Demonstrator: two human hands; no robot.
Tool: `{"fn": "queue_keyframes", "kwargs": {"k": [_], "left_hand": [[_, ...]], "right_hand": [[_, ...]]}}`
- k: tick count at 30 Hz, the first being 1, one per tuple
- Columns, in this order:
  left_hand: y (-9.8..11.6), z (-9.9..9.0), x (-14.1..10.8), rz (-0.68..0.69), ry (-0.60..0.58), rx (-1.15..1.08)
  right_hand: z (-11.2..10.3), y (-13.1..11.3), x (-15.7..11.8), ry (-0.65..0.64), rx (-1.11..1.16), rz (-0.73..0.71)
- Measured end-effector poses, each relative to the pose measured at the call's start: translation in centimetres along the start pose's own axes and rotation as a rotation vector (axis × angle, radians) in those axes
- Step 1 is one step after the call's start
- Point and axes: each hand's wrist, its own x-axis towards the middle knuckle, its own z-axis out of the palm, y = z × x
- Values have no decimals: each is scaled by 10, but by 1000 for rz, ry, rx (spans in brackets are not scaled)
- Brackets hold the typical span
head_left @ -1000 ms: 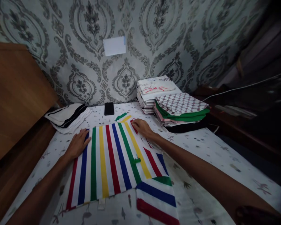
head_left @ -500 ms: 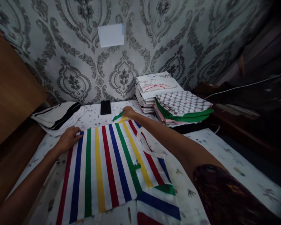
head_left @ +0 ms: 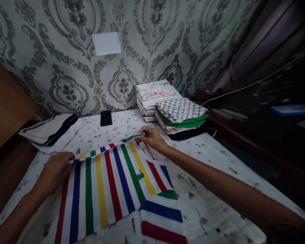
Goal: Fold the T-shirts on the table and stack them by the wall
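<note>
When looking down at one sheet (head_left: pixel 226 159), note upon it one shirt (head_left: pixel 101 191), raised along its far edge; pinched at left by fingertips of left hand (head_left: pixel 54 171), farther right by those of right hand (head_left: pixel 152 138); beyond, one phone (head_left: pixel 106 118); aside, two stacks (head_left: pixel 181 110) at right, one pile (head_left: pixel 49 130) at left.

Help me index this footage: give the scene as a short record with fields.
garment: striped shirt, laid on a printed sheet
left hand: holds the shirt's far left corner
right hand: pinches the shirt's far edge, further right
back: black phone
right side: white-topped stack, patterned-topped stack
left side: black-and-white cloth
wall: white paper
</note>
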Motion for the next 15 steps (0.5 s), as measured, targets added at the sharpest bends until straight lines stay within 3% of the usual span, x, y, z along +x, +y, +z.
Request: {"fn": "queue_keyframes", "kwargs": {"k": [3,6,11,15], "left_hand": [[0,9,-17,32,-32,49],[1,11,-25,45,-44,70],[3,5,-28,5,-3,75],[1,5,-29,-18,-8,65]], "right_hand": [[3,12,-45,-59,-46,6],[5,14,-66,-88,-98,40],[4,9,-64,-66,-46,52],[5,13,-61,-49,141,109]]}}
